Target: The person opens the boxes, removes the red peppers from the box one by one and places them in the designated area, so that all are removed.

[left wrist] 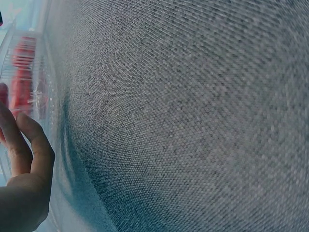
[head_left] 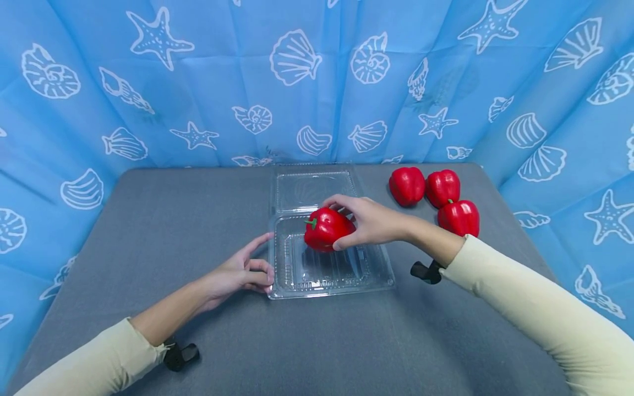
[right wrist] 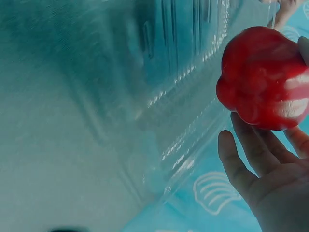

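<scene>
In the head view my right hand (head_left: 369, 220) grips a red bell pepper (head_left: 326, 230) with a green stem, thumb on the near side and fingers over the far side. The pepper is over the base of a clear plastic clamshell container (head_left: 322, 285); whether it touches the bottom I cannot tell. The right wrist view shows the lobed end of the pepper (right wrist: 263, 79) against the fingers. My left hand (head_left: 242, 275) touches the container's left edge, one finger stretched along it and the others bent. In the left wrist view, bent fingers (left wrist: 41, 145) are beside the clear wall.
Further red bell peppers (head_left: 407, 186) sit together at the back right of the grey table (head_left: 198, 209). The container's lid (head_left: 314, 190) lies open toward the back. A blue curtain (head_left: 208, 82) with white shell prints surrounds the table's back and sides.
</scene>
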The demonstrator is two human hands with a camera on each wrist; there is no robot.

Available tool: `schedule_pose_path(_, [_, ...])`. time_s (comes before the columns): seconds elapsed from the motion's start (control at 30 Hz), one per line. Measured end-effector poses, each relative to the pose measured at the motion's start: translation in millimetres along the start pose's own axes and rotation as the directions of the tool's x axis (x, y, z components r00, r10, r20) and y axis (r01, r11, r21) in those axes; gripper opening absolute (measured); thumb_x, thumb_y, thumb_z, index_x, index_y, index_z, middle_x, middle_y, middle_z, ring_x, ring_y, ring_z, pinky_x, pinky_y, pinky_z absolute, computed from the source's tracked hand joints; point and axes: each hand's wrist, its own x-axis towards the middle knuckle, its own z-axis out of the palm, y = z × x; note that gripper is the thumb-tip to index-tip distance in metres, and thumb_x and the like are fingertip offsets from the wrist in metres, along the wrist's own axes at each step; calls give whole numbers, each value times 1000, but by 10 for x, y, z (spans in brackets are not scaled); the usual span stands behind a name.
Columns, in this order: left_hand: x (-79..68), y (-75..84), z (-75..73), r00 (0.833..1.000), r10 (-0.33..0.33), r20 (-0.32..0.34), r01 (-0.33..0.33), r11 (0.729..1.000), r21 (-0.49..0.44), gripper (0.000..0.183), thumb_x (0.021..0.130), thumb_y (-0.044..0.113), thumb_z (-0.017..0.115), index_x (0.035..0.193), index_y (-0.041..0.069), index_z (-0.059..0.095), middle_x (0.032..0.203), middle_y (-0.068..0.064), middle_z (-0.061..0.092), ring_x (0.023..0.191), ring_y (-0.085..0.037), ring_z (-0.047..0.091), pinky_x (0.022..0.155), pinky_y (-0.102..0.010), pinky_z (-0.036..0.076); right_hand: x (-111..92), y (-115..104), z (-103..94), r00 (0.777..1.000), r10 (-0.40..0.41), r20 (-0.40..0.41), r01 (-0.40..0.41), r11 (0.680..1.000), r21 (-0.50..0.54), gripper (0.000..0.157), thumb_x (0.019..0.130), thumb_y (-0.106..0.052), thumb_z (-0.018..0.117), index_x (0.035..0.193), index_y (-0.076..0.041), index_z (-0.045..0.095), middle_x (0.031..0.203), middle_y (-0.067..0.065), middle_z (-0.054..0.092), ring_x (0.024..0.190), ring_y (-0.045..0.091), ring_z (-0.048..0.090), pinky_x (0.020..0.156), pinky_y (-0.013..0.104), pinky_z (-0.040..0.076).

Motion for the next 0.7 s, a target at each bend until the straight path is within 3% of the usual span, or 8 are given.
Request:
schedule_pose_path(0.4, [14, -5, 12, 1000, 9, -4, -9, 1000, 7, 100, 85, 2, 69, 160, 27, 8, 96, -8, 68, 90, -23, 66, 84, -38, 55, -389, 189, -282, 980, 10, -198, -28, 996, -89, 85, 67, -23, 91, 141, -11, 50, 127, 7, 60, 111, 27, 59, 80, 42, 58])
schedule_pose_path(0.57, [20, -12, 13, 1000, 2, -5, -2, 1000, 7, 99, 86, 3, 68, 160, 27, 8, 97, -8, 68, 89, -22, 66, 84, -38, 55, -539, 311, -321, 951, 17, -308, -63, 988, -139, 83, 68, -24, 90, 141, -9, 52, 127, 9, 59, 107, 26, 59, 79, 45, 58])
schedule_pose_path(0.7, [22, -17, 11, 1000, 5, -2, -5, 1000, 8, 98, 87, 3, 68, 160, 27, 8, 97, -9, 68, 89, -22, 66, 84, -38, 55, -649, 410, -321, 913, 23, -407, -98, 982, -163, 84, 70, -21, 89, 143, -8, 50, 132, 13, 57, 109, 30, 57, 80, 50, 57])
